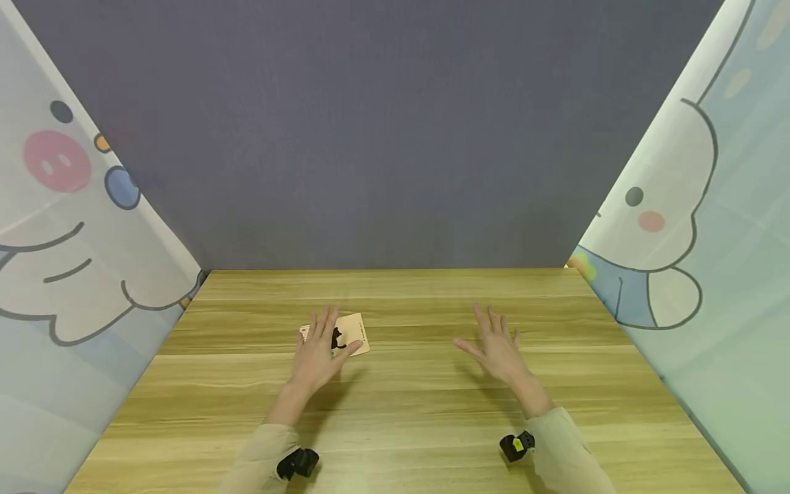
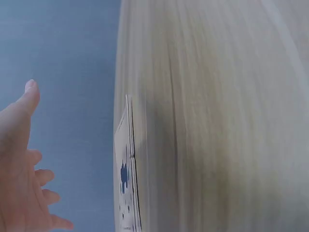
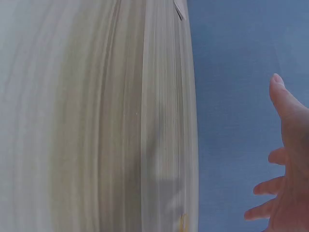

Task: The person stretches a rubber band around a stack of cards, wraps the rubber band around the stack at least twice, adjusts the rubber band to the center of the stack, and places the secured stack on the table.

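Hands (image 1: 315,357) (image 1: 501,355) apart and empty, I could skid the booklet (image 1: 354,331) toward the surface's (image 1: 407,405) far edge by sweeping low.

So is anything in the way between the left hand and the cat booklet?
Nothing visible is. The left hand hovers over the booklet, fingers spread, and the left wrist view shows only a gap between them.

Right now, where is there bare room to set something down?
Bare table lies between the card and the right hand, and along both side edges. Crowded: the card, partly below the left hand, and a yellow thing by the right hand.
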Action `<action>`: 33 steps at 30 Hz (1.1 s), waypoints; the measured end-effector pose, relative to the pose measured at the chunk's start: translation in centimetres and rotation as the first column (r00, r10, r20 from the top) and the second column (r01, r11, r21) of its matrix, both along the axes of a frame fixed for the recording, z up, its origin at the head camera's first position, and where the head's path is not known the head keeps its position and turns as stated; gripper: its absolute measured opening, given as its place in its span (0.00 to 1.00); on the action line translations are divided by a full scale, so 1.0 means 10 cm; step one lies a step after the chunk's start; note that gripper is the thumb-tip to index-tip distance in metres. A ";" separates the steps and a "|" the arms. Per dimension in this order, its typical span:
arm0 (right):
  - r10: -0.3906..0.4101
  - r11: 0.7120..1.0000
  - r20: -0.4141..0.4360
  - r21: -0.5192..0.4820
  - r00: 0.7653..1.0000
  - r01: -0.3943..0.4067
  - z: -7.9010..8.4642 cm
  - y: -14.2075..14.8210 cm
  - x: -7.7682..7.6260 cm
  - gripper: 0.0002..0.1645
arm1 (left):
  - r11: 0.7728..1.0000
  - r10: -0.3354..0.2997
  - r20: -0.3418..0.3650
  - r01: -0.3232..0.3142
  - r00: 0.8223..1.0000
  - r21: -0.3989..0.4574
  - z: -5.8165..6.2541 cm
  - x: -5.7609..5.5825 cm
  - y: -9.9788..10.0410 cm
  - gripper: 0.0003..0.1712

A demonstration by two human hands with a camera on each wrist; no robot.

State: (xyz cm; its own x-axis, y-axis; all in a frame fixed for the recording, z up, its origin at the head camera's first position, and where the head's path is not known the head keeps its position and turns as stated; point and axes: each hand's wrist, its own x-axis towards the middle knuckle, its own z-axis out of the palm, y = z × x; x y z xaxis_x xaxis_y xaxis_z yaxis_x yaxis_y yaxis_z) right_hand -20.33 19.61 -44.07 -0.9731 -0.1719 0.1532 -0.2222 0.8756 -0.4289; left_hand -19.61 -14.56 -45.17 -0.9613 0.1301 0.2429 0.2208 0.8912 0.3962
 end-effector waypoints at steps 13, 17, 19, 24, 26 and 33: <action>-0.004 0.978 -0.051 -0.206 0.999 -0.007 -0.10 0.14 0.03 0.44 | 0.927 0.042 0.012 -0.043 0.999 0.373 -0.11 0.08 -0.12 0.47; -0.025 0.951 -0.049 -0.309 0.999 0.009 -0.15 0.19 0.02 0.42 | 0.873 0.094 0.029 -0.096 0.995 0.478 -0.14 0.08 -0.16 0.46; -0.044 0.934 -0.036 -0.355 0.998 0.028 -0.16 0.23 0.03 0.41 | 0.849 0.123 0.025 -0.119 0.992 0.515 -0.14 0.08 -0.17 0.45; -0.088 0.904 0.005 -0.419 0.996 0.082 -0.18 0.31 0.03 0.39 | 0.782 0.177 0.028 -0.158 0.984 0.604 -0.17 0.06 -0.22 0.43; -0.107 0.895 0.027 -0.433 0.994 0.108 -0.19 0.34 0.02 0.39 | 0.753 0.196 0.051 -0.183 0.979 0.632 -0.17 0.05 -0.24 0.42; -0.146 0.848 0.145 -0.490 0.979 0.200 -0.21 0.47 -0.01 0.40 | 0.703 0.261 0.192 -0.322 0.946 0.634 -0.12 0.03 -0.31 0.39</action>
